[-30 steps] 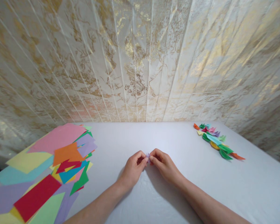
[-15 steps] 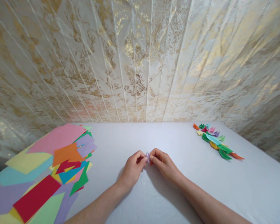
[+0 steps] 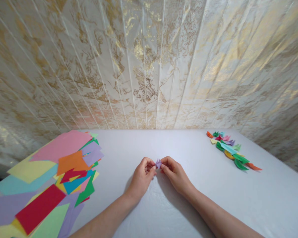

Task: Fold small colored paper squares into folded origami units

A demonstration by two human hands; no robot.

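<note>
A small folded piece of lilac paper (image 3: pixel 158 163) is pinched between both hands at the middle of the white table (image 3: pixel 188 198). My left hand (image 3: pixel 141 178) grips its left side with thumb and fingers curled. On the other side my right hand (image 3: pixel 175 175) pinches it the same way. The paper stands a little above the tabletop, its folded point showing between the fingertips.
A loose spread of coloured paper sheets (image 3: pixel 47 178) covers the table's left part, pink, orange, red, green and lilac among them. Several small folded paper pieces (image 3: pixel 229 150) lie in a row at the far right. A cream and gold draped cloth (image 3: pixel 149 66) hangs behind.
The lilac paper shows more between my fingertips now, and both hands have shifted very slightly. Nothing else on the table has moved.
</note>
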